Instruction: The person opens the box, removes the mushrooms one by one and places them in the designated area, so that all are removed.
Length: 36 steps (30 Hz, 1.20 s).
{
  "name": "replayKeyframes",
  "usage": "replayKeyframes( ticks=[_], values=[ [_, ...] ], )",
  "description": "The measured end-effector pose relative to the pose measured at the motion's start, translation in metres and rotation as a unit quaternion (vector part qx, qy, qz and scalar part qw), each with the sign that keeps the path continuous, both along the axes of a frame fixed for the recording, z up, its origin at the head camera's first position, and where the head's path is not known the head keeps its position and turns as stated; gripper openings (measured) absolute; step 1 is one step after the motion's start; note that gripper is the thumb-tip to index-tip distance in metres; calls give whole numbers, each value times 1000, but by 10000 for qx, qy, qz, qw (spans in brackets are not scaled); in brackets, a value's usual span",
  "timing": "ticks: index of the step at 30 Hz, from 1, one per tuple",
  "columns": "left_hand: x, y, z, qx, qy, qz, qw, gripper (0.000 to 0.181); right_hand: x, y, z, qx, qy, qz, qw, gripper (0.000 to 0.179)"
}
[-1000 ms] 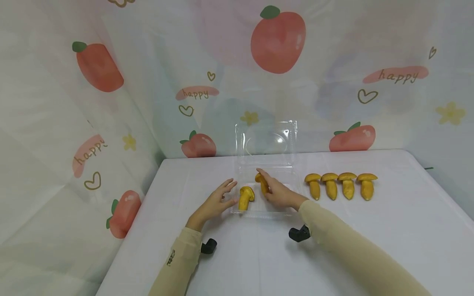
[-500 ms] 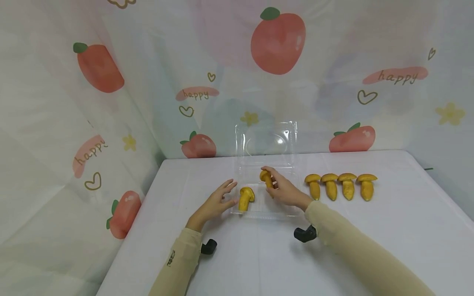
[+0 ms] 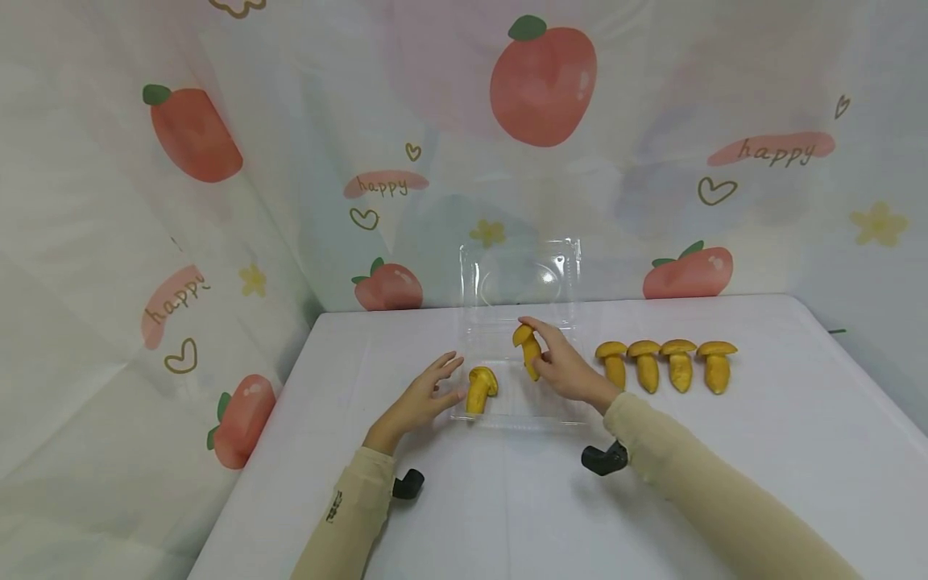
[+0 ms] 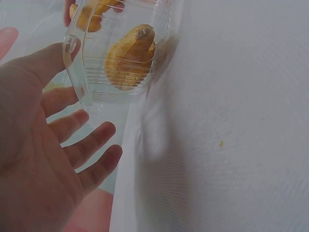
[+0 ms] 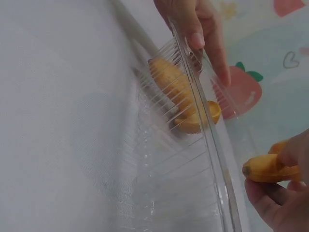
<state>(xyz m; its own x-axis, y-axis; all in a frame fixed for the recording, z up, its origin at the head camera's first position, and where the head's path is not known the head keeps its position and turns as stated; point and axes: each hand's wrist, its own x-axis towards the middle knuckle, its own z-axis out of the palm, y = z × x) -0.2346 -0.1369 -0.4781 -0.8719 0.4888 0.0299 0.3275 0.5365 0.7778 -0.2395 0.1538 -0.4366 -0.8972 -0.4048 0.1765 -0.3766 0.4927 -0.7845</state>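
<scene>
Fingers [image 4: 94, 145] of the left hand [image 3: 419, 400] spread loosely towards one o'clock, gripping nothing, beside the clear box [image 3: 529, 400] where one yellow mushroom [image 3: 478, 392] lies, cap between twelve and one. Over the box slants a second mushroom [image 3: 532, 354], cap at eleven, stem at five, pinched by the right hand [image 3: 571, 374], its forearm aimed at ten. Four others [image 3: 648, 370] line up towards three o'clock, caps at twelve.
</scene>
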Motion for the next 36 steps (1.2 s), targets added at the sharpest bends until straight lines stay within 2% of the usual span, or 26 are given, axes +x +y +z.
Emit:
replayKeyframes(
  ticks=[4, 12, 21, 36],
  values=[
    [0, 0, 0, 12, -12, -14, 10000, 67, 2, 1, 5, -202, -75, 15, 9998, 64],
    [0, 0, -1, -25, -15, 33, 10000, 67, 4, 6, 12, -417, -599, -118, 9973, 65],
    [-1, -1, -2, -7, -6, -19, 10000, 67, 7, 15, 20, -519, -416, -36, 9978, 66],
    [-1, 0, -2, 20, 17, -16, 10000, 67, 12, 37, 27, -552, -366, -24, 9978, 67]
  ],
)
